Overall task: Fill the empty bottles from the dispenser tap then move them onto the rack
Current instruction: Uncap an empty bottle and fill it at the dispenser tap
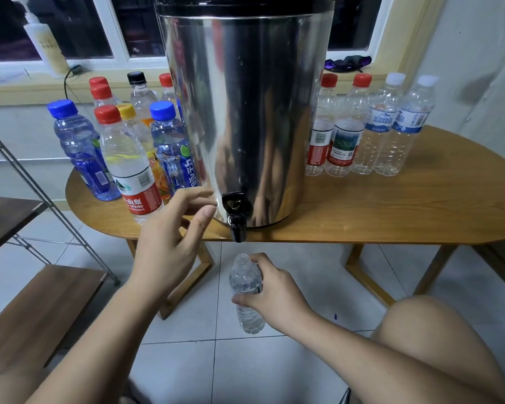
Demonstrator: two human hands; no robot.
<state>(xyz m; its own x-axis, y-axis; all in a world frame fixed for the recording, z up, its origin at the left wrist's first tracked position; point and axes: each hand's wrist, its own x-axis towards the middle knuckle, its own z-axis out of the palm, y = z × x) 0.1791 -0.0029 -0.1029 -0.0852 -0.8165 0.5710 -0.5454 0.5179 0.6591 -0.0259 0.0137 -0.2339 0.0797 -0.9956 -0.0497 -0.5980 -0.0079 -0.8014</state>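
A tall steel dispenser (pixel 245 112) stands on the wooden table (pixel 405 208), its black tap (pixel 236 218) hanging over the front edge. My right hand (pixel 270 293) grips a clear, uncapped bottle (pixel 247 295) below the tap, mouth upward, a short gap under the spout. My left hand (pixel 172 246) hovers just left of the tap with fingers relaxed and loosely bent, holding nothing, fingertips near the dispenser wall.
Several capped bottles (pixel 129 158) crowd the table left of the dispenser; several more (pixel 370 126) stand to its right. A wood-and-metal rack (pixel 38 304) stands at the left. My bare knee (pixel 438 339) is at lower right. A pump bottle (pixel 45 39) sits on the windowsill.
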